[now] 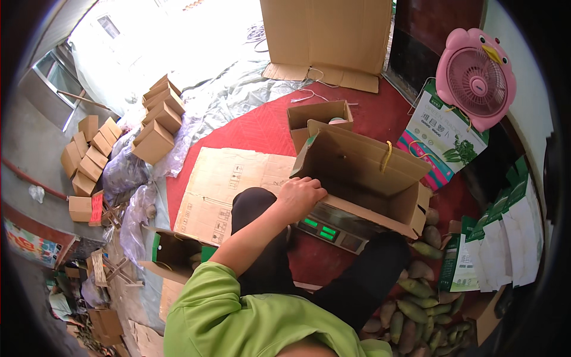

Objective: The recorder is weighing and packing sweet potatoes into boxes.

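An open cardboard box point(363, 172) with a yellow cord handle stands on a digital scale point(343, 239) with lit green displays. My left hand point(300, 198) is closed over the box's near left corner, its fingers bent around the cardboard edge. What shows of the box's inside is bare cardboard. My right hand is out of view. To the right of my knee lies a pile of long green and brownish root vegetables point(418, 288) that look like radishes. At my left is another open box point(172, 247), green inside one flap, with something pale in it.
A smaller open box point(321, 113) stands behind the scale. At right are a pink fan point(477, 83), a printed carton point(443, 128) and stacked flat cartons point(505, 238). Several small boxes point(157, 128) sit at left. A flattened cardboard sheet point(208, 178) lies on red flooring point(238, 128).
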{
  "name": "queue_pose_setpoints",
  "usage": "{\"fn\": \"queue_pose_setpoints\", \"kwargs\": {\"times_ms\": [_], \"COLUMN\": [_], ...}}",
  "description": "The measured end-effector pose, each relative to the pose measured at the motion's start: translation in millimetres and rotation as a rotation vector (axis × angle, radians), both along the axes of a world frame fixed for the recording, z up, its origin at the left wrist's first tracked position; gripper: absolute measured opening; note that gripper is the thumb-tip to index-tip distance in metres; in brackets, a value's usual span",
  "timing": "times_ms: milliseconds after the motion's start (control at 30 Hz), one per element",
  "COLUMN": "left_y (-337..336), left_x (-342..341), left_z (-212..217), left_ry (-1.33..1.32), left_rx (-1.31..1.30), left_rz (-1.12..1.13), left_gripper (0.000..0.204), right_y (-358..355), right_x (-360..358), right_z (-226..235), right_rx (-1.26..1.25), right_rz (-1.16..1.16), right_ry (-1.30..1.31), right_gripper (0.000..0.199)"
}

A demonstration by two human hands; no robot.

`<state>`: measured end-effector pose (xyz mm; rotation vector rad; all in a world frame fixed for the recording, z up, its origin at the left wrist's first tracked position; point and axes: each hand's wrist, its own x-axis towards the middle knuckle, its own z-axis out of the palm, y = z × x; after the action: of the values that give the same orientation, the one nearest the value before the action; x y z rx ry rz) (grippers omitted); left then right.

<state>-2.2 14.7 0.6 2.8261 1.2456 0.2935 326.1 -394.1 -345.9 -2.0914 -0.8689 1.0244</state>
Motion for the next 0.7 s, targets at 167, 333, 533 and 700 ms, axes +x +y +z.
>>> {"fn": "queue_pose_setpoints", "kwargs": {"times_ms": [167, 333, 533, 700], "left_y": [1.5, 2.9, -1.0, -2.6], "left_x": [-0.9, -1.3, -7.8, 0.3], "left_z": [-0.2, 0.2, -0.6, 1.8], "left_ry": [0.013, 0.044, 0.054, 0.078], "left_rx": [-0.004, -0.033, 0.009, -0.031], "left_rz": [0.005, 0.006, 0.001, -0.022], "left_gripper": [0.013, 0.011, 0.014, 0.013], "right_y": [-1.1, -9.0, 28.7, 71.9], "right_x": [3.2, 7.9, 19.0, 79.2], "right_z": [4.4, 15.0, 60.7, 167.4], "right_rx": [-0.016, -0.046, -0.198, 0.182], "right_rz": [0.073, 0.134, -0.038, -0.289], "right_ry": [-0.087, -0.184, -0.443, -0.681], "right_gripper": [0.041, 0.043, 0.059, 0.069]}}
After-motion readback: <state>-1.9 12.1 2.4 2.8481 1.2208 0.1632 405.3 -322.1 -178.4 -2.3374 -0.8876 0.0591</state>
